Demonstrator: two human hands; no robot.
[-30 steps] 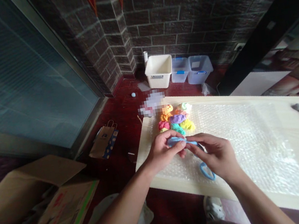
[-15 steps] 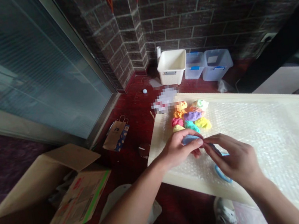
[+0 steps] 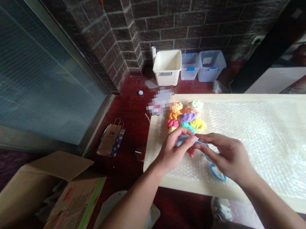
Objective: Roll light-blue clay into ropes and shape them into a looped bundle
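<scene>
My left hand (image 3: 173, 150) is closed around a light-blue piece (image 3: 182, 139) that looks soft; its kind is not clear. The fingertips of my right hand (image 3: 229, 154) pinch at the right end of the same piece, close to my left thumb. Below my right hand shows a blue loop (image 3: 218, 174), like a scissors handle, partly covered by the hand. Just beyond my hands, several crumpled soft bundles lie together, among them a purple one (image 3: 187, 117), a yellow one (image 3: 198, 124) and a red one (image 3: 172, 123).
Bubble wrap (image 3: 262, 143) covers much of the pale wooden table (image 3: 299, 106). An open cardboard box (image 3: 62, 221) and a paper bag (image 3: 110, 138) stand on the floor at left. Beyond the table are a cream bin (image 3: 167, 69) and clear plastic boxes (image 3: 211, 66).
The view has shifted, so everything sits further left. My right fingers have turned slightly at the light-blue piece; a dark strip seen beneath them earlier no longer shows.
</scene>
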